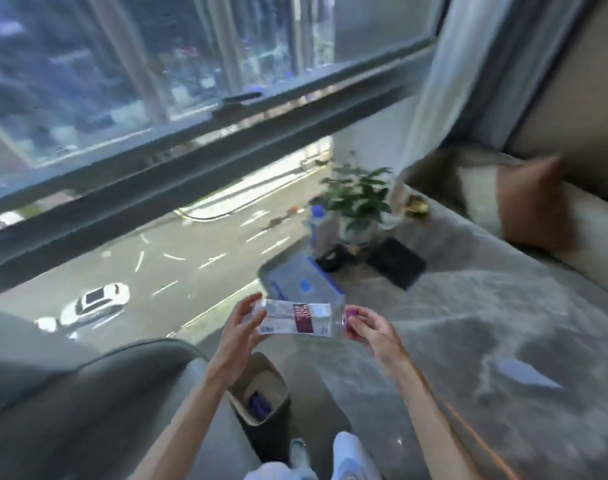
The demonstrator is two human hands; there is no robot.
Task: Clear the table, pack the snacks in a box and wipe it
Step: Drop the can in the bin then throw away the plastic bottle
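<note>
I hold a clear plastic bottle (295,318) sideways in front of me; it has a maroon-and-white label and a purple cap. My left hand (242,327) wraps the bottle's base end. The fingers of my right hand (366,329) pinch the purple cap (350,315). Just beyond the bottle, a clear plastic box with a blue rim (302,282) rests on the grey table surface (451,341). Directly below my hands a small bin (259,389) stands on the floor, with something purple inside.
A potted plant (356,199), another bottle with a blue cap (317,223), a black flat object (396,261) and a small black item (332,259) stand at the table's far end. A brown cushion (534,199) lies to the right, and a grey armchair (88,393) is on the left by the large window.
</note>
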